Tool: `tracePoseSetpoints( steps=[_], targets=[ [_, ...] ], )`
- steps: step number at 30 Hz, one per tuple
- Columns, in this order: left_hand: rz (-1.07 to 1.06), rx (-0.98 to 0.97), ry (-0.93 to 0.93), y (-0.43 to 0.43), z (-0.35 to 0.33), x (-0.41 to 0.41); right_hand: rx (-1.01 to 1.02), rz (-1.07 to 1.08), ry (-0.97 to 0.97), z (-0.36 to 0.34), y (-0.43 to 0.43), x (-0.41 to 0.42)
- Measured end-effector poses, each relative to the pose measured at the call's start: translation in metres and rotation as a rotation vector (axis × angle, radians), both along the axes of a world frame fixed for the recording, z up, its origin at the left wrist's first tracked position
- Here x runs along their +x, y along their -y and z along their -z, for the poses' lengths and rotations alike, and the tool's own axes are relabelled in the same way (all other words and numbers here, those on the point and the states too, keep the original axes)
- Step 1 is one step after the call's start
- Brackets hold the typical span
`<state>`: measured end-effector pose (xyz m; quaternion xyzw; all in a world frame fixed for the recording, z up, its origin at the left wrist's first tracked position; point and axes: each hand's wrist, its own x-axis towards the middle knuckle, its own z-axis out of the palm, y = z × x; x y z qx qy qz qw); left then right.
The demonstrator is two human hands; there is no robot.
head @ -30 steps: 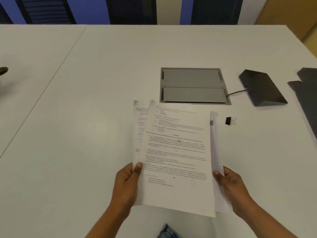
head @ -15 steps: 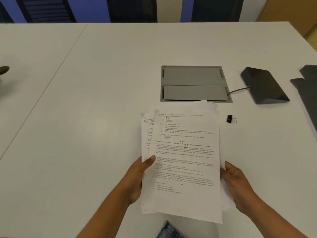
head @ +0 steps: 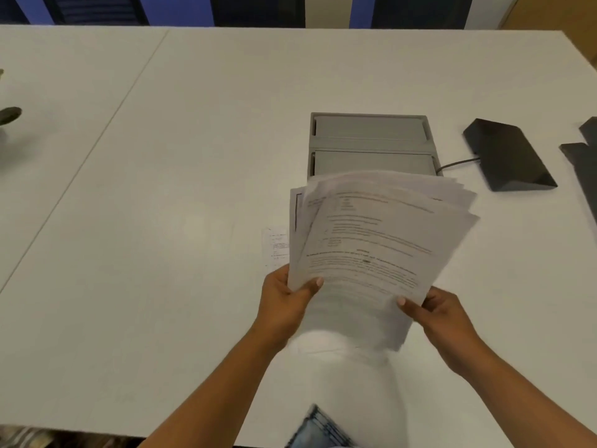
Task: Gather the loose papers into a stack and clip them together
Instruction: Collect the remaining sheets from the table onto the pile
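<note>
White laminate covers the desk (head: 161, 221) across the whole head view, with a thin seam running slantwise through its left part

A sheaf of white printed papers (head: 371, 253) is held a little right of the middle of the desk, nearer the near edge than the far one. The sheets are fanned out unevenly, their far corners splayed and leaning toward the right edge. The near end of the sheaf is blurred, so I cannot tell whether it touches the desk.

The left hand (head: 286, 305) grips the sheaf's left side, thumb pressed flat on the top sheet, the other fingers curled beneath and hidden. The right hand (head: 444, 320) pinches the near right corner, thumb on top, fingers wrapped behind the paper.

A single white printed sheet (head: 274, 247) lies flat on the desk just left of the sheaf, partly under it.

Beyond the sheaf, a grey rectangular hatch (head: 371, 140) is set into the desk, its near strip overlapped by the papers. Toward the right edge sits a black wedge-shaped box (head: 508, 156), joined to the hatch by a dark cable (head: 457, 163). A dark flat piece (head: 586, 163) is cut off by the right edge. A dark blurred object (head: 9, 114) sits at the left edge. Blue denim (head: 318, 430) shows below the near edge
</note>
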<state>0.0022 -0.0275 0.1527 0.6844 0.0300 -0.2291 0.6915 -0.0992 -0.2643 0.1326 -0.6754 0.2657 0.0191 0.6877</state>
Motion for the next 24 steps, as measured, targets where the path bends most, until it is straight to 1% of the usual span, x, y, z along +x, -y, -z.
tracePoseSetpoints(
  steps=[2, 4, 12, 17, 20, 24],
  targets=[
    [-0.001, 0.034, 0.129, 0.003, -0.003, 0.006, -0.009, 0.026, 0.051, -0.007, -0.001, 0.009],
    [0.002, 0.058, 0.184, 0.004, -0.003, 0.01, -0.024, 0.036, 0.09, -0.01, -0.002, 0.015],
    [0.064, 0.098, 0.131, 0.0, 0.022, 0.004, -0.154, -0.075, 0.003, 0.005, -0.015, 0.013],
    [0.039, 0.095, 0.133, -0.007, 0.015, 0.006, -0.234, -0.136, -0.031, -0.001, -0.017, 0.012],
    [-0.027, 0.047, 0.133, -0.011, 0.003, 0.015, -0.194, -0.15, -0.011, -0.008, -0.016, 0.015],
    [-0.065, 0.017, 0.078, -0.011, -0.006, 0.019, -0.032, -0.033, 0.009, -0.014, -0.018, 0.024]
  ],
)
